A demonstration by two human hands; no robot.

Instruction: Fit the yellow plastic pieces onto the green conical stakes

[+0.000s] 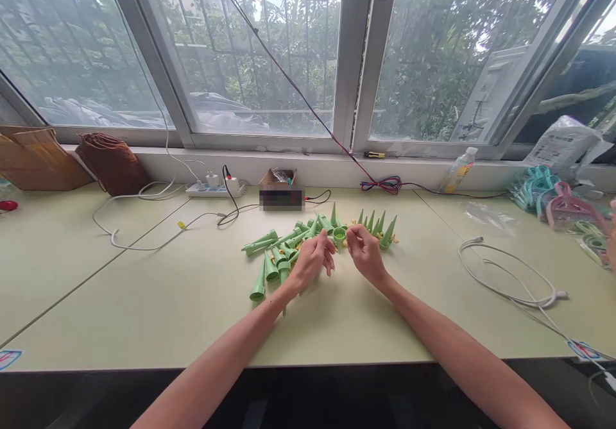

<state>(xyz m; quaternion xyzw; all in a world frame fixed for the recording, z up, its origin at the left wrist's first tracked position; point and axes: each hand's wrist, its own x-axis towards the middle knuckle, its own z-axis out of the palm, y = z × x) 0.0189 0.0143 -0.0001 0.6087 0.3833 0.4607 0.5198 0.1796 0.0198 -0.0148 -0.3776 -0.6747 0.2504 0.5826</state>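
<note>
Over the middle of the table, my left hand (314, 257) has its fingers loosely bent and apart, beside a pile of green plastic plant-watering spikes (272, 270). A round green open end (339, 234) shows between my hands, just past the left fingertips; whether they touch it I cannot tell. My right hand (366, 251) is closed in a pinch, and what its fingertips hold is hidden. Behind it, a row of upright green spikes (387, 231) stands with small yellow pieces (395, 239) at the bases.
At the back are a power strip (214, 189), a small cardboard box (279, 177) and a bottle (458, 171). White cables (144, 248) lie left, a coiled cable (510, 275) right. Teal and pink plastic items (572, 206) are at the far right. Part of another person's hand (613, 233) shows at the right edge.
</note>
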